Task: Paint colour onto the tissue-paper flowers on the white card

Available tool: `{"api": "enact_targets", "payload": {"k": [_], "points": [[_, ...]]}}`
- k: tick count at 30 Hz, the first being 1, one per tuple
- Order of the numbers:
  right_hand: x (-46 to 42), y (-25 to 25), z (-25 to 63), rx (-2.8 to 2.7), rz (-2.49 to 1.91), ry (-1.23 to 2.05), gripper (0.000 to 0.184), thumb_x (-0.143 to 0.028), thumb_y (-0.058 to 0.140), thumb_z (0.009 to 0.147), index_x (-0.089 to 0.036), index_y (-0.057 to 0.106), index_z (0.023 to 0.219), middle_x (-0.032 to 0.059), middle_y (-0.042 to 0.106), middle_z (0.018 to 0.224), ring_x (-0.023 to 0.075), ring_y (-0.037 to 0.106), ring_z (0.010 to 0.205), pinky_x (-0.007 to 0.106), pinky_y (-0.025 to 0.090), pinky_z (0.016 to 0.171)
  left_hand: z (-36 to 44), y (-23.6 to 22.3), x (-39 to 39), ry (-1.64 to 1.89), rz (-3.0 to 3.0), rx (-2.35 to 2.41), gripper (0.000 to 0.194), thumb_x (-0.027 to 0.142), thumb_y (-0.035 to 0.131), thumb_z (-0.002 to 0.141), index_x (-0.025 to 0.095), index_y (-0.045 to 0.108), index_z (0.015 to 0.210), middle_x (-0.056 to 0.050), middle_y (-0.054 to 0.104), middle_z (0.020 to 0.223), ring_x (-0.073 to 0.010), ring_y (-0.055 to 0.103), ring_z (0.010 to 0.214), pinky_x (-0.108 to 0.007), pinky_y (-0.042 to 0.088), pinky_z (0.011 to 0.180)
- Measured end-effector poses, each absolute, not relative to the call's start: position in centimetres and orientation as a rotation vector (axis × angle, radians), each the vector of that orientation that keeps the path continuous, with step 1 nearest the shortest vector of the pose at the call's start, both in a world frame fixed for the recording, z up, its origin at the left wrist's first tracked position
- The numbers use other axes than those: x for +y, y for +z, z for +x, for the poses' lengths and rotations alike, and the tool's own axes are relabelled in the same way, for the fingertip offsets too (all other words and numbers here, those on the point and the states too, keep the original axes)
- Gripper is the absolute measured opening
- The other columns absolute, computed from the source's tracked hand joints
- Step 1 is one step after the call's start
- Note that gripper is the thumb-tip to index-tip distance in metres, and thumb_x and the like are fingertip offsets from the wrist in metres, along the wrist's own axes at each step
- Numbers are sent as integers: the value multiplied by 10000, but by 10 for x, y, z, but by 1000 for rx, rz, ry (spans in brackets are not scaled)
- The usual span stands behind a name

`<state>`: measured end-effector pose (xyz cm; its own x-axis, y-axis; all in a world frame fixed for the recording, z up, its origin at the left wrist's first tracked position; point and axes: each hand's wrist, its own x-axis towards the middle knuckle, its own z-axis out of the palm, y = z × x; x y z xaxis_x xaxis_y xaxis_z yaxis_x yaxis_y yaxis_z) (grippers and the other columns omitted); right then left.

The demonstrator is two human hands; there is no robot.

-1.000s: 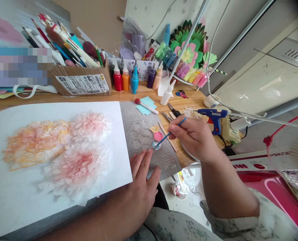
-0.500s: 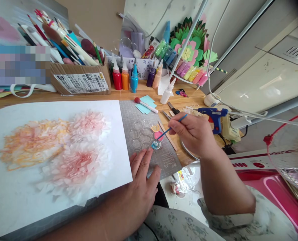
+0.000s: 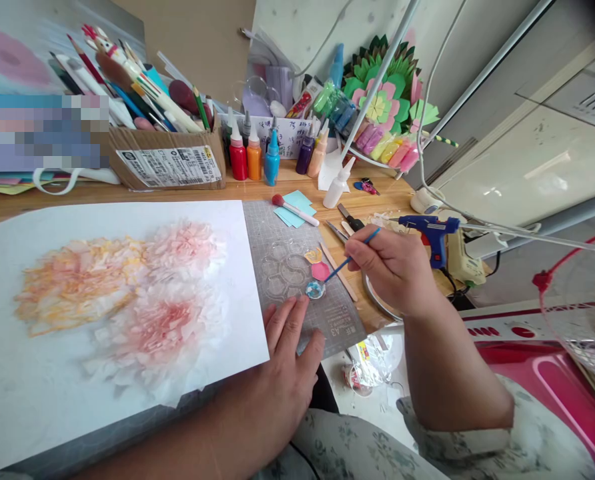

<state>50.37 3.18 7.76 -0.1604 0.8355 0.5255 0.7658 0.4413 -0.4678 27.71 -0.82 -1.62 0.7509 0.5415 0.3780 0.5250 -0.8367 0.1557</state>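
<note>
My right hand (image 3: 395,267) is closed in a pinch around a thin blue stick (image 3: 350,257); whether its tip has bristles is too small to tell. That tip is at the right side of a well of blue and white paint (image 3: 315,289). The well belongs to a clear plastic palette (image 3: 285,270), with pink paint (image 3: 320,271) and yellow paint (image 3: 313,256) in neighbouring wells. My left hand (image 3: 292,353) lies with its fingers apart, fingertips at the palette's near edge. Under the palette is a grey cutting mat (image 3: 340,327).
White paper (image 3: 7,393) with pink and orange ruffled flowers (image 3: 162,327) covers the left side. Behind stand paint bottles (image 3: 238,160) and a cardboard box (image 3: 167,160) of brushes and pens. A white bottle (image 3: 338,183), a makeup brush (image 3: 297,210) and a blue glue gun (image 3: 430,233) lie around the mat.
The stick's tip has shifted from the middle of the blue well to its right side. Blue and white look more blended. My left hand stays resting; the whole view has slid slightly.
</note>
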Motion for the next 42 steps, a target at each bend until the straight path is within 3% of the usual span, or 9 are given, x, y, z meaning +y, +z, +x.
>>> {"api": "enact_targets", "payload": {"k": [18, 29, 32, 42], "points": [[32, 81, 501, -1999, -1305, 156, 270, -245, 549, 1004, -189, 640, 756, -23, 680, 661, 74, 604, 562, 204, 409, 547, 275, -11, -8, 542, 2892, 874, 327, 325, 672, 903, 198, 639, 1203, -242, 468, 1603, -385, 460, 1464, -562, 426, 1163], [32, 82, 500, -1998, -1332, 159, 305, -253, 543, 1000, -191, 604, 707, -25, 647, 628, 71, 548, 523, 221, 368, 523, 275, -12, -8, 570, 2883, 866, 329, 330, 686, 896, 196, 637, 1193, -237, 471, 1598, -386, 455, 1463, -555, 420, 1161], [32, 81, 498, -1992, -1328, 168, 277, -269, 531, 1009, -193, 623, 758, -18, 668, 665, 85, 598, 582, 220, 397, 558, 274, -11, -8, 572, 2888, 867, 322, 326, 688, 895, 193, 635, 1184, -246, 474, 1593, -385, 458, 1460, -548, 415, 1164], [33, 80, 498, -1980, -1320, 205, 281, -269, 531, 1009, -193, 613, 752, -32, 624, 628, 72, 535, 542, 218, 379, 549, 275, -9, -8, 543, 2866, 848, 312, 326, 681, 901, 193, 640, 1180, -254, 473, 1595, -395, 464, 1459, -570, 437, 1148]]}}
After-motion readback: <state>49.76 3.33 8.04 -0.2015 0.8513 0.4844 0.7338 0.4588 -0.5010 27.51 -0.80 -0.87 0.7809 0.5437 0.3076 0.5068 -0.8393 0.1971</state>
